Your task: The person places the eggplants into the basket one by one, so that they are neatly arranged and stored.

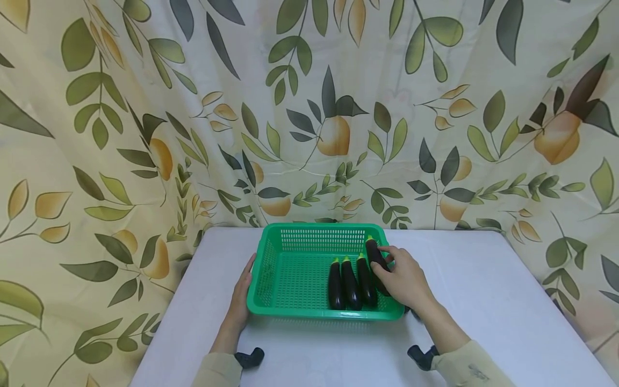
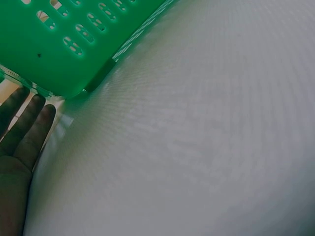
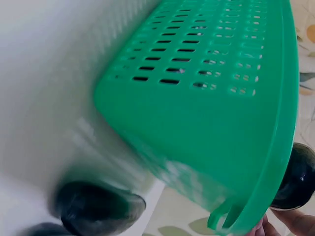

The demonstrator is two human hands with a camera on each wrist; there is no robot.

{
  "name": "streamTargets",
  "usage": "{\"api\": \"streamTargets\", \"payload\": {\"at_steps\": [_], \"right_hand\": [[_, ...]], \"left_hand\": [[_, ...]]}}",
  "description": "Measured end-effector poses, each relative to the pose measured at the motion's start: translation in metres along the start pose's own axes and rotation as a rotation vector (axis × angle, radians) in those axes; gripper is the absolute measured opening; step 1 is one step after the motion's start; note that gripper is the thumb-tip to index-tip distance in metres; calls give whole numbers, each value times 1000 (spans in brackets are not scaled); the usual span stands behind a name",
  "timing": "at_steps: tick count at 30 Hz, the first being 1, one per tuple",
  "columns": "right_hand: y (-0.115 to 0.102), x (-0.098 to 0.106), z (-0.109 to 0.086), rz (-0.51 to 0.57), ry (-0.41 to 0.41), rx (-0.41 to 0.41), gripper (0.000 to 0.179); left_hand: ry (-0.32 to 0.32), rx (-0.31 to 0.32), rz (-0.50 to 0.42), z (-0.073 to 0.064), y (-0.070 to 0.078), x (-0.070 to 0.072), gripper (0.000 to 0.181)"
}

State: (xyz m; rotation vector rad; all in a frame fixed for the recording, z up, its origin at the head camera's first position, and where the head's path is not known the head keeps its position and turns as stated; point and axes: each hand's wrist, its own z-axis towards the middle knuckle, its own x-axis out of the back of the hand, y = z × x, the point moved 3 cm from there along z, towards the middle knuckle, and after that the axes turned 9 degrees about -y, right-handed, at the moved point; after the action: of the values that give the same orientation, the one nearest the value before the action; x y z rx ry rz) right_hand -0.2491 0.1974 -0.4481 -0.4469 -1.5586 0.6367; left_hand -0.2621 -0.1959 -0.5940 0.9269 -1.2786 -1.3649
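Note:
A dark purple eggplant point(image 1: 375, 251) with a green cap is held by my right hand point(image 1: 408, 277), thumb on one side and fingers on the other, at the right end of a green plastic basket point(image 1: 309, 312). In the right wrist view, the rounded end of this eggplant point(image 3: 297, 178) shows beyond the basket rim. Three more eggplants point(image 1: 351, 287) lie side by side in the right half of the basket, caps toward the back. My left hand point(image 1: 239, 301) rests against the basket's left side; in the left wrist view its fingers point(image 2: 35, 128) look straight.
Outside the basket at the right, dark rounded eggplants point(image 3: 101, 209) lie on the white table point(image 1: 483, 290), mostly hidden by my right hand in the head view. A leaf-and-fruit patterned curtain point(image 1: 309, 134) hangs behind the table. Dark wrist mounts point(image 1: 249, 358) stick out near both sleeves.

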Motion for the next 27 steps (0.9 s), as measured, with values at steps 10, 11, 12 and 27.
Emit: {"api": "streamTargets", "payload": {"at_steps": [10,11,12,27], "right_hand": [[-14,-13,6,21,-23,8,54],[-14,-15,6,23,-24,6,54],[-14,-17,6,25,-26,4,53],[-21,-42,9,88,-28,4,49]], "left_hand": [[6,0,-16,1,1,0,53],[6,-1,-17,0,2,-1,53],[7,0,-16,0,2,-1,53],[12,8,-7,0,3,-2,57]]}}
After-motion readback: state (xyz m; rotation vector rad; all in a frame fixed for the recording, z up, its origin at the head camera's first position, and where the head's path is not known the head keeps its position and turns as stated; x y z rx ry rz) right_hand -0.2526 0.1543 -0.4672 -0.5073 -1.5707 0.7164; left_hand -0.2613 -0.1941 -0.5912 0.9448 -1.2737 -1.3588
